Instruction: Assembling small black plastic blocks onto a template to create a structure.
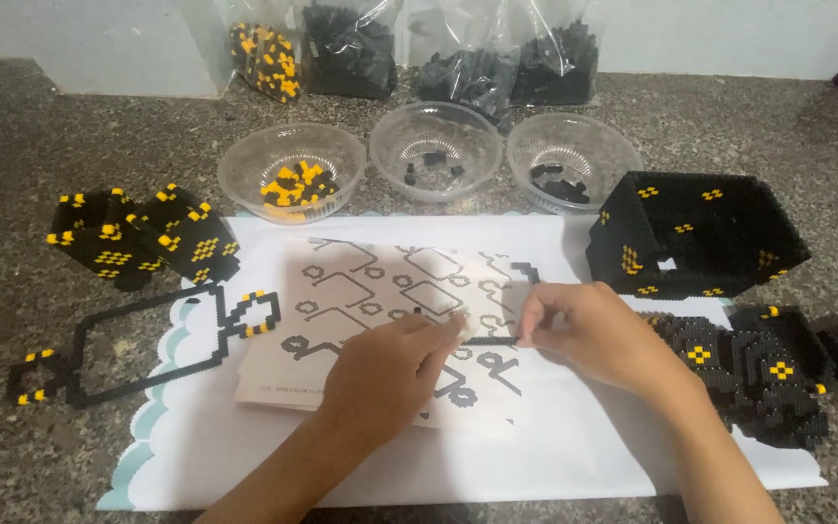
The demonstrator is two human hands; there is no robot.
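the open box of small bricks (695, 233) is black with small yellow diamond motifs. the stacked pieces (143, 238) at the left are black with yellow dots too, as are the flat panels (758, 374) at the right. the thin frame (143, 344) is black, yellow at its corners. the printed sheet (390, 291) is pale with black outline shapes, on a white mat (574, 437) (its edge scalloped in light blue). three clear bowls: one (292, 173) holds yellow and black bits, two (435, 150) (572, 160) only black.
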